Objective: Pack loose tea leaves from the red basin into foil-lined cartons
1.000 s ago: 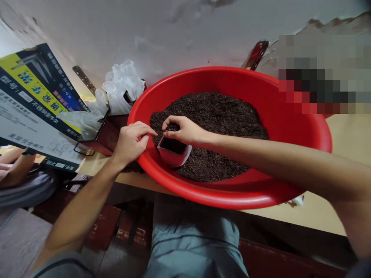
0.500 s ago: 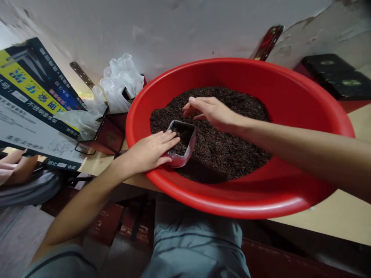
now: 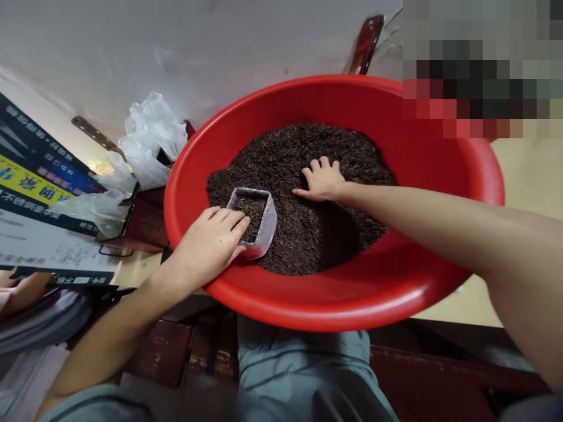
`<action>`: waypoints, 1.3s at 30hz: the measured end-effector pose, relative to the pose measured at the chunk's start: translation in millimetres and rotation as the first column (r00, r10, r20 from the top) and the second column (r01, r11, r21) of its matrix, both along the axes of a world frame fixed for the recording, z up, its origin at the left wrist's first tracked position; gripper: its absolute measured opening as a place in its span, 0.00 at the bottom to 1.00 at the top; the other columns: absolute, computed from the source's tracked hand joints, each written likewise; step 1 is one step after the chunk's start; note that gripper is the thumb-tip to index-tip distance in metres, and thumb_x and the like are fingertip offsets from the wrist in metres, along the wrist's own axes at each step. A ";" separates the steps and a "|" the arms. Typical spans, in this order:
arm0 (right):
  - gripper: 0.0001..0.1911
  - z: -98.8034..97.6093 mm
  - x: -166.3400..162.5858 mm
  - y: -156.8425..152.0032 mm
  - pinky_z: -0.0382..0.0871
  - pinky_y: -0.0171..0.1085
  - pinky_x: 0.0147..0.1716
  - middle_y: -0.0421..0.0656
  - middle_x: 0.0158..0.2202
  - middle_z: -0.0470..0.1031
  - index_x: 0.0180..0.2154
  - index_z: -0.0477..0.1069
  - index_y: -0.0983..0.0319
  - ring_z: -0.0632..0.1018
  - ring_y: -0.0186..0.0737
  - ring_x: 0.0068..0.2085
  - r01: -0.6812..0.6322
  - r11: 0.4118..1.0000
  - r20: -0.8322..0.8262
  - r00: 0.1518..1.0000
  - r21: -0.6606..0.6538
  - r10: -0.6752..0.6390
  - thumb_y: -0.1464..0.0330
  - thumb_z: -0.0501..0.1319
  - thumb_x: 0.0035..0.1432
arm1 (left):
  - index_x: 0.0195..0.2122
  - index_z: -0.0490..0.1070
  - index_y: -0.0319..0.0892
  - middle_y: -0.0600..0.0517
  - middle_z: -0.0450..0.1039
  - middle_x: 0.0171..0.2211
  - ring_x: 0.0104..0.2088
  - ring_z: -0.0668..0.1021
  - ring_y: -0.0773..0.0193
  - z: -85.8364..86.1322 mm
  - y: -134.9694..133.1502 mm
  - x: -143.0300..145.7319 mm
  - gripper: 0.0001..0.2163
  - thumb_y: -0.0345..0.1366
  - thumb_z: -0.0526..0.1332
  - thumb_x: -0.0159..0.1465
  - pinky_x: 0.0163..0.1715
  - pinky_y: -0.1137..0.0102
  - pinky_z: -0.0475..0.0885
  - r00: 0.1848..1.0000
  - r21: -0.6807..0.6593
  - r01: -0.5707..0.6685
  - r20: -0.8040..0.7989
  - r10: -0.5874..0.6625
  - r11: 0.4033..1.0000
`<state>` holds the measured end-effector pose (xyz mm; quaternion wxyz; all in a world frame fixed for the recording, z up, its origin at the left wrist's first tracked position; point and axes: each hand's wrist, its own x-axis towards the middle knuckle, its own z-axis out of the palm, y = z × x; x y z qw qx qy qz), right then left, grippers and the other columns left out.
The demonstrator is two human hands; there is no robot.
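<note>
Far left: printed cardboard box point(image 3: 30, 199), dark blue and yellow with white lettering, leaning at an angle. Below it, at the frame's lower left edge, part of another person's hand point(image 3: 17, 287) over grey cloth. Just right of the box, crumpled clear plastic bags point(image 3: 145, 140) heaped on a dark red tray point(image 3: 145, 217), with a thin metal strip point(image 3: 94, 133) slanting against the pale wall behind.

Next, left hand point(image 3: 210, 243) reaching over the near rim of the big red basin point(image 3: 334, 305), fingers together and laid flat along the near side of a small open pouch point(image 3: 254, 220), thumb tucked under; pressed against the pouch rather than closed around it, as far as can be told. Pouch standing tilted in the basin's left part, mouth held square and open, dark leaves already inside, base sunk in the loose dark tea leaves point(image 3: 285, 228) filling the basin floor.

Further right, right hand point(image 3: 321, 179) lying palm down on the leaf pile near the basin's middle, fingers spread apart, gripping nothing visible, well clear of the pouch. Shallow hollow in the leaves just in front of that hand. Forearm running out to the right edge.

Basin resting on a pale tabletop point(image 3: 528, 181). Upper right corner blurred into blocks; contents not readable. Reddish-brown bracket point(image 3: 365, 44) on the wall behind the basin's far rim. Grey trousers point(image 3: 299, 375) below the basin.
</note>
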<state>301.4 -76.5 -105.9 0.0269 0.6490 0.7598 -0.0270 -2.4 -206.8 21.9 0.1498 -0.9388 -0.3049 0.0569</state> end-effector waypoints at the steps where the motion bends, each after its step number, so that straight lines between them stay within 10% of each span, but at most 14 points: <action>1: 0.46 -0.1 -4.7 -2.5 0.61 0.64 0.63 0.67 0.66 0.64 0.64 0.67 0.69 0.62 0.75 0.67 -0.003 1.000 -0.007 1.000 -0.006 0.003 0.37 0.50 0.65 | 0.57 0.77 0.34 0.37 0.81 0.54 0.51 0.82 0.45 0.3 -0.7 -1.7 0.18 0.36 0.68 0.68 0.51 0.54 0.78 1.000 -0.020 0.015 0.011 -0.015 1.000; 15: 0.26 21.6 -28.3 -2.2 0.71 0.43 0.50 0.58 0.52 0.80 0.57 0.74 0.64 0.81 0.54 0.51 0.160 0.975 -0.255 0.947 -0.154 -0.196 0.54 0.49 0.74 | 0.53 0.81 0.39 0.43 0.84 0.53 0.54 0.84 0.53 -18.4 9.7 -23.1 0.12 0.32 0.60 0.73 0.60 0.56 0.78 0.976 -0.055 0.100 0.198 -0.087 0.993; 20: 0.19 72.2 -65.4 -9.0 0.71 0.41 0.47 0.48 0.39 0.79 0.43 0.76 0.63 0.77 0.43 0.42 0.072 0.993 -0.773 0.634 0.097 0.029 0.56 0.54 0.72 | 0.53 0.80 0.36 0.42 0.83 0.54 0.53 0.85 0.53 -28.7 9.8 -28.8 0.12 0.32 0.61 0.73 0.58 0.58 0.80 0.959 -0.040 0.113 0.266 -0.099 0.993; 25: 0.18 109.5 -117.1 -43.0 0.70 0.38 0.43 0.41 0.33 0.74 0.36 0.73 0.61 0.72 0.37 0.38 -0.027 0.987 -0.929 0.334 0.158 0.158 0.52 0.63 0.67 | 0.53 0.80 0.38 0.43 0.84 0.53 0.53 0.85 0.53 -30.8 10.1 -30.3 0.11 0.32 0.64 0.71 0.58 0.59 0.80 0.956 -0.067 0.074 0.289 -0.051 0.995; 29: 0.20 122.0 -119.4 -45.6 0.71 0.41 0.44 0.44 0.34 0.76 0.38 0.76 0.62 0.73 0.39 0.38 -0.093 0.989 -0.895 0.423 0.116 0.144 0.51 0.63 0.67 | 0.50 0.80 0.38 0.43 0.84 0.50 0.50 0.85 0.51 -22.7 1.3 -31.1 0.09 0.33 0.64 0.72 0.53 0.57 0.80 0.938 0.014 0.034 0.345 -0.037 0.999; 33: 0.24 107.3 -69.1 -20.1 0.72 0.49 0.55 0.51 0.46 0.79 0.49 0.78 0.63 0.78 0.48 0.48 0.021 0.988 -0.682 0.726 0.155 0.091 0.51 0.56 0.71 | 0.44 0.79 0.37 0.38 0.82 0.47 0.47 0.82 0.45 -13.2 -2.8 -28.3 0.10 0.38 0.71 0.66 0.42 0.55 0.80 0.950 0.044 -0.070 0.309 0.053 0.997; 36: 0.32 73.2 -21.1 -4.6 0.65 0.60 0.64 0.60 0.67 0.66 0.64 0.72 0.63 0.71 0.63 0.65 0.184 0.981 -0.359 0.921 0.054 -0.153 0.48 0.56 0.70 | 0.59 0.73 0.35 0.33 0.73 0.63 0.61 0.77 0.41 -13.9 6.4 -19.7 0.26 0.40 0.74 0.63 0.56 0.51 0.77 0.975 -0.049 -0.022 0.221 0.032 0.999; 39: 0.39 32.9 6.9 -3.4 0.48 0.76 0.67 0.64 0.77 0.45 0.72 0.60 0.65 0.51 0.75 0.75 0.328 0.939 -0.090 0.937 -0.102 -0.337 0.46 0.49 0.72 | 0.73 0.59 0.32 0.32 0.57 0.75 0.74 0.62 0.43 -20.3 20.5 -4.0 0.40 0.44 0.72 0.65 0.72 0.50 0.61 0.999 -0.197 0.016 0.052 -0.006 0.980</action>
